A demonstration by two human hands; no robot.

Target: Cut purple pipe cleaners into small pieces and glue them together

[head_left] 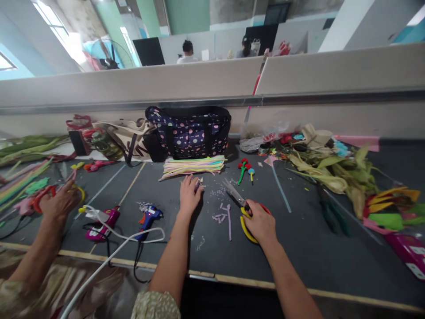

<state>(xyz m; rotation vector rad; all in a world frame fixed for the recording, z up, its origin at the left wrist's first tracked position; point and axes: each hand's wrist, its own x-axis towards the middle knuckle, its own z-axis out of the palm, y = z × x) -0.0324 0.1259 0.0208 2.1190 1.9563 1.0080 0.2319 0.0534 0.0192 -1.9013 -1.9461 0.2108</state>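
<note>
Holding scissors (pixel 239 199) in right fingers (pixel 254 217); unable to tell any hold in left fingers (pixel 189 182). Pinch lilac strip (pixel 229 223) mid-length: probably light, soft, bendy.

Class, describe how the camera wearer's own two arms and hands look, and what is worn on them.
The bare left hand has no glove, and its forearm is uncovered up to a loose, pale olive fabric sleeve with light spots. The bare right hand is also ungloved, its forearm uncovered; no sleeve shows there. Neither wrist shows a watch or bracelet.
</note>
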